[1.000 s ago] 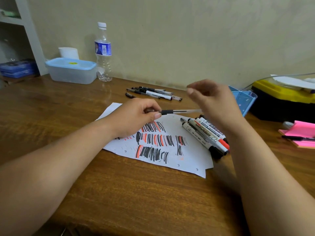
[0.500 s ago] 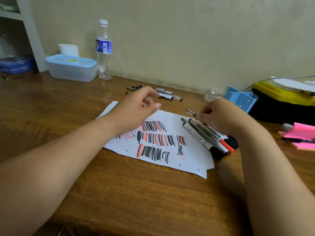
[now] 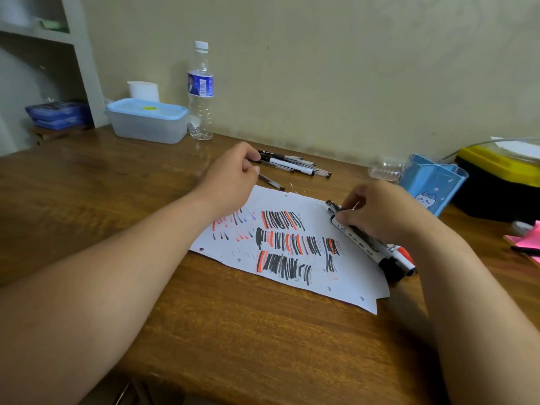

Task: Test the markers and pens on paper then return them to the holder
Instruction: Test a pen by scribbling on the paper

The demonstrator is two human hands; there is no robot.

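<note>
On the wooden counter (image 3: pixel 204 331), the left hand (image 3: pixel 230 178) reaches the loose pens (image 3: pixel 295 165) beyond the scribbled paper (image 3: pixel 292 249), fingers curled on one pen. The right hand (image 3: pixel 380 211) pinches the markers (image 3: pixel 377 249) lying on the paper's right edge, near the blue holder (image 3: pixel 435 182).

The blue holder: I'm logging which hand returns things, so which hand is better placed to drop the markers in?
Probably the right hand. It already rests on the markers, and the blue holder stands just beyond it. The left hand is across the paper, at the pens.
</note>
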